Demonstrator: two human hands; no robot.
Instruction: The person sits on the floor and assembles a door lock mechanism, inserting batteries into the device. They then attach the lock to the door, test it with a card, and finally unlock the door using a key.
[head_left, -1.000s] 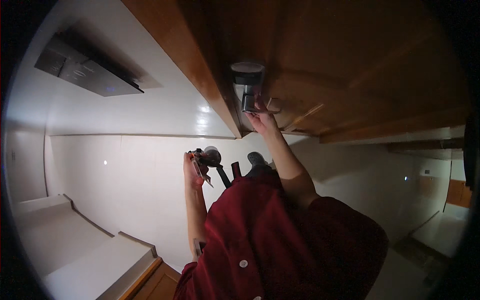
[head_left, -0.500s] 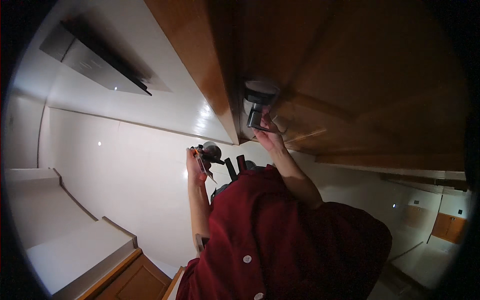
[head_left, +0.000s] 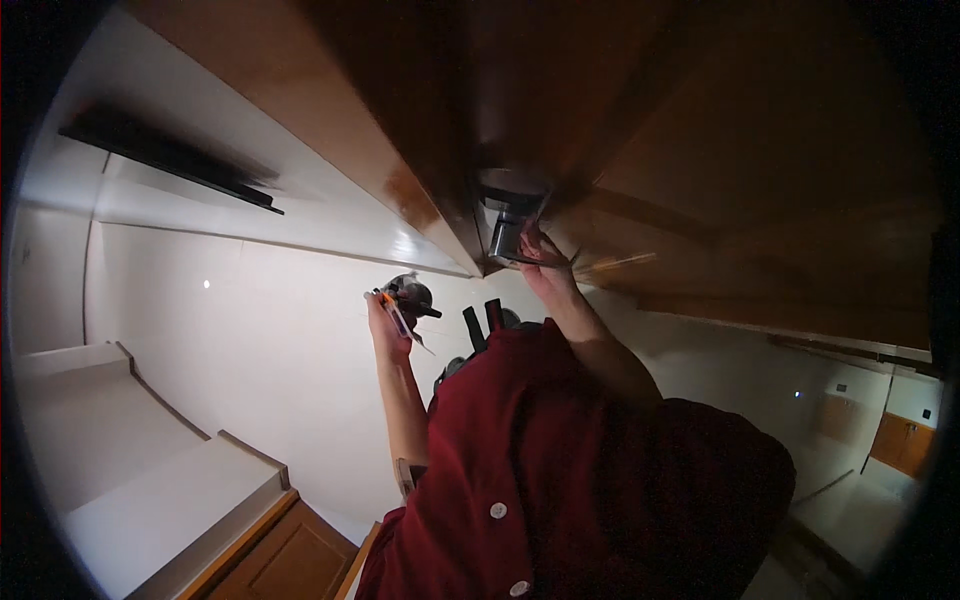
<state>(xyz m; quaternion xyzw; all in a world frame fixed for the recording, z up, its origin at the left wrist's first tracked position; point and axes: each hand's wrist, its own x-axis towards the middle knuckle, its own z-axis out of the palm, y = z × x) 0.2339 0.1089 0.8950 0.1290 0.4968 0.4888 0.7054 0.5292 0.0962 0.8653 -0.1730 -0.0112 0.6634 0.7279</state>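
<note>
Standing at a brown wooden door [head_left: 740, 150], the person in the maroon shirt [head_left: 580, 480] has both hands occupied. From where I watch, the right hand [head_left: 546, 266] is on the metal lever [head_left: 504, 240] that juts from the door, close to the paler wooden trim [head_left: 390, 185]. Its grip is folded partway round the lever, fingers beyond the bar and thumb on the near side; how tightly, I can't tell. The lever sits below a dark plate [head_left: 510, 192], well forward of the body.

Lower and to the left, apart from the door, the left hand [head_left: 386, 326] hangs over the pale floor [head_left: 290, 340] with its grip bunched round a small cluster: a dark rounded object [head_left: 413, 296], something orange and a pale pointed strip [head_left: 404, 322]. The pieces overlap too much for me to say which ones the fingers really pinch.

The step in hand, as I judge it, is working the lever one-handed while the other hand carries its load. The next move would call for an even wrist on the right, and on the left a firm, level hold with the bundle kept clear of the door. Down at the lower left there's a brown panelled cupboard [head_left: 280, 550].
</note>
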